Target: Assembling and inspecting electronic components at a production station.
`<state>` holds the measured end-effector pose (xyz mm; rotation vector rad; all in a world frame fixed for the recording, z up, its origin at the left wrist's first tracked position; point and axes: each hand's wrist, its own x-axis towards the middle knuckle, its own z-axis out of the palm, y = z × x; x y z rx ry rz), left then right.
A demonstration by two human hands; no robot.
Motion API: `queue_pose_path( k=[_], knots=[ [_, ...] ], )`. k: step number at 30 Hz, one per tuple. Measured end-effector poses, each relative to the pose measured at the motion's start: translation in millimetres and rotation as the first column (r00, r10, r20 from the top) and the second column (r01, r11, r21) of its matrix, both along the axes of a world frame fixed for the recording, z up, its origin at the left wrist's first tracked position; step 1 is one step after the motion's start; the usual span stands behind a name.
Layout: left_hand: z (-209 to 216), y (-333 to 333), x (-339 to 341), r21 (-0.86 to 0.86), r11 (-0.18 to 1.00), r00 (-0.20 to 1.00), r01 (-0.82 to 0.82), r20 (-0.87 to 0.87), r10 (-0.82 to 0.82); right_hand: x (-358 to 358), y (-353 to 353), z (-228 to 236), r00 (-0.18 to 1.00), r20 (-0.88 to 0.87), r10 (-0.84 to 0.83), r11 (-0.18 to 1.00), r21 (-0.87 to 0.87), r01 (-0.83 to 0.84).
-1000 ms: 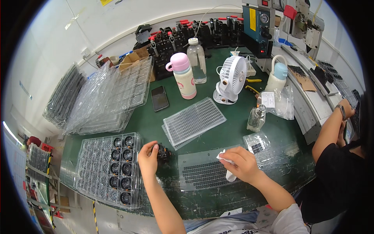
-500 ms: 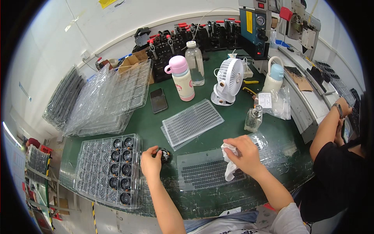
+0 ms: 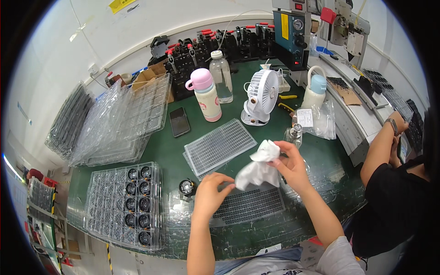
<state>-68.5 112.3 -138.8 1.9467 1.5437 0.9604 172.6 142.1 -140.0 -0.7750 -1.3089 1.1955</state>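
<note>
A crumpled white wipe (image 3: 257, 172) hangs above the sheet, pinched between the thumb and fingers of my right hand (image 3: 293, 169). My left hand (image 3: 211, 195) brings thumb and forefinger together at its lower left corner and appears to pinch it. Below lies a clear sheet with rows of small dark marks (image 3: 250, 205). A small round black part (image 3: 187, 187) stands on the table, just left of my left hand and apart from it. To the left is a clear compartment tray (image 3: 110, 197), with round black parts in its right-hand columns.
Farther back are more marked sheets (image 3: 220, 144), a phone (image 3: 179, 122), a pink-lidded bottle (image 3: 208, 103), a white fan (image 3: 261, 98) and a small glass bottle (image 3: 294, 134). Clear trays (image 3: 119, 119) are stacked at left. A co-worker's arm (image 3: 378, 146) is at right.
My left hand has let go of the round black part and moved right to the wipe. My right hand has lifted the wipe off the sheet, and the wipe hangs more spread out.
</note>
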Motion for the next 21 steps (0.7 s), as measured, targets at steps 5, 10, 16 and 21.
queue_pose_path(
  k=[5,10,16,21],
  knots=[
    [3.2,-4.6,5.8,-0.044,0.989,0.97,0.139,-0.194,-0.144,0.9,-4.7,6.4,0.717,0.676,-0.173,0.958,0.284,-0.037],
    [0.1,-7.3,7.1,-0.017,0.986,0.944,0.168,-0.284,-0.166,7.7,-7.4,15.1,0.531,0.83,0.169,0.963,-0.024,-0.27],
    [-0.7,-4.9,10.0,-0.06,0.982,0.933,0.181,-0.305,-0.191,0.8,-10.5,-7.4,0.5,0.864,0.058,0.919,0.149,-0.364],
    [-0.5,-7.5,12.9,-0.156,0.972,0.942,0.178,-0.257,-0.214,-1.9,-10.6,-6.4,0.445,0.891,0.089,0.914,0.105,-0.393]
  ],
)
